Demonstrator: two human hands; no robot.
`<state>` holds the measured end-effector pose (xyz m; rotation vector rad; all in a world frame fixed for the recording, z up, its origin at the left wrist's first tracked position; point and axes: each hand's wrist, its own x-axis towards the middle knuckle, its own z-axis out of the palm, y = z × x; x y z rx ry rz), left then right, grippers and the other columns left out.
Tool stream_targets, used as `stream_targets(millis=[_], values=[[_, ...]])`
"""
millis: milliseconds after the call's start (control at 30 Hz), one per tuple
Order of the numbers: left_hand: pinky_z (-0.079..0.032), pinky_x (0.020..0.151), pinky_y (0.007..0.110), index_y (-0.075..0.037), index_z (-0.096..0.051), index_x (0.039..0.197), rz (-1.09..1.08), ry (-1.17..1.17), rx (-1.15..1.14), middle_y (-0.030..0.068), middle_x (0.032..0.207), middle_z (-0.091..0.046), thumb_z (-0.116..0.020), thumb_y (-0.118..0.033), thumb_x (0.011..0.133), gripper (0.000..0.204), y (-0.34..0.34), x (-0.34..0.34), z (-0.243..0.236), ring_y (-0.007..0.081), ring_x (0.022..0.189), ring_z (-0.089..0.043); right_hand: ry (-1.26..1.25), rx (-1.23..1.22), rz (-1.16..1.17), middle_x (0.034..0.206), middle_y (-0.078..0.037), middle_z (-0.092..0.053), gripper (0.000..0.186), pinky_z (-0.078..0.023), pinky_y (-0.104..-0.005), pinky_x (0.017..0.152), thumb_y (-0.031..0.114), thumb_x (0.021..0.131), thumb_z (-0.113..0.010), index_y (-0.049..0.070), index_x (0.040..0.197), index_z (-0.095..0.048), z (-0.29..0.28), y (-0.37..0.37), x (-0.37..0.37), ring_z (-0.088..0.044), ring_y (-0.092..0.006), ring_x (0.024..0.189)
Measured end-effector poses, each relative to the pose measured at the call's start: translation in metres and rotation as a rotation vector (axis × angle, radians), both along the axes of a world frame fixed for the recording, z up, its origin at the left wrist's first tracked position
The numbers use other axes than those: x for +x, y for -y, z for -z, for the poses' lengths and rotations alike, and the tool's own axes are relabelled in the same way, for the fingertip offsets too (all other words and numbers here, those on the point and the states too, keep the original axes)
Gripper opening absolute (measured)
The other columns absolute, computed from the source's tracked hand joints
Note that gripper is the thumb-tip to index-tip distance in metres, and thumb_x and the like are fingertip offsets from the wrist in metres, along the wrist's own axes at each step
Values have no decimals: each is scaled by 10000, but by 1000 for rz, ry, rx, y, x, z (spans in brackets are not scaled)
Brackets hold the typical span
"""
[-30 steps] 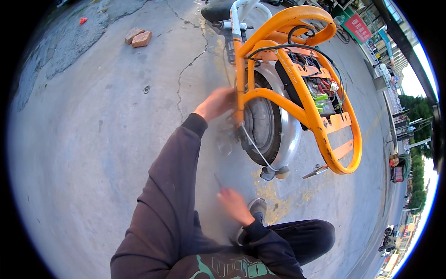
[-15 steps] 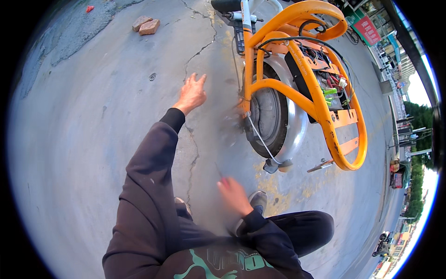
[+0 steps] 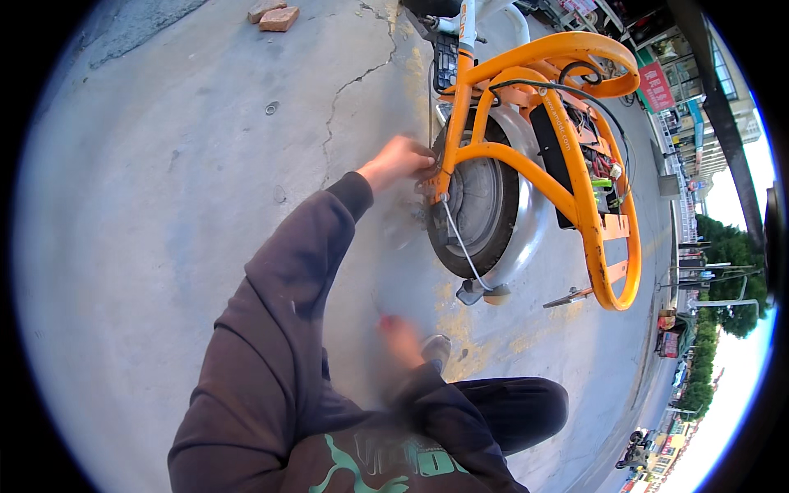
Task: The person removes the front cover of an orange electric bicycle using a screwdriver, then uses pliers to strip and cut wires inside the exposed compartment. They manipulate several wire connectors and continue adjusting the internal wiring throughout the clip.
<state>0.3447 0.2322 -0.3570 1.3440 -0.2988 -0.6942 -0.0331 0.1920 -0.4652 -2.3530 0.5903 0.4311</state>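
Note:
An orange-framed electric scooter (image 3: 567, 193) fills the upper right, its rear wheel (image 3: 477, 205) towards me under a silvery mudguard (image 3: 534, 185). My left hand (image 3: 400, 160) reaches to the left edge of this wheel, beside the lower end of the orange frame. Its fingers are bent together at the frame; what they grip, if anything, is hidden. Low in the middle, my right hand (image 3: 401, 341) is smeared by motion. It is closed on a small red-handled tool (image 3: 386, 324), seemingly a screwdriver, whose shaft is barely visible. A thin pale rod (image 3: 462, 238) runs down beside the wheel.
Cracked grey concrete (image 3: 205, 246) lies under everything. Two reddish bricks (image 3: 278, 18) sit at the top left, with a small metal ring (image 3: 272, 108) below them. Wires and a green connector (image 3: 602, 183) show inside the scooter's open frame. A parked motorcycle (image 3: 634, 450) stands far right.
My left hand has moved right, from pointing over bare concrete to the frame beside the wheel, and its fingers have drawn in. My right hand stays low with the red-handled tool. The view has shifted slightly.

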Motion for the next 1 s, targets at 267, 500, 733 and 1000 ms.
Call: stream_targets(millis=[267,500,733,1000], values=[[-518,1032,537,31,-634,1322,-488,361,1174,316,1404,-556,-609,-176,900,471,-151,89,115,468,1275,-570,-280,-200,-184,977,-271,-710,453,-544,-540,837,393,937,-682,-12,1134,-638,-16,-5,6,-687,-464,909],[-522,834,356,-3,-712,1192,-163,312,402,103,1171,-741,-583,-383,1036,431,-98,71,49,200,988,-696,320,-75,-488,1201,-263,-663,612,-521,-460,967,371,966,-689,-54,1372,-516,-154,-34,36,-650,-396,1123],[-553,919,384,-19,-555,1419,112,40,-96,57,1215,-666,-463,-319,1116,436,14,32,-18,165,1102,-633,911,-711,-409,1119,-211,-716,362,-557,-435,871,125,953,-686,-42,1270,-640,-476,50,142,-703,-368,1020],[-582,774,392,37,-614,1280,6,111,-35,65,1071,-660,-496,-285,1075,400,26,17,-37,168,936,-658,495,-728,-442,902,-196,-739,307,-549,-404,806,228,993,-667,-45,1130,-699,-468,128,260,-717,-331,837]])
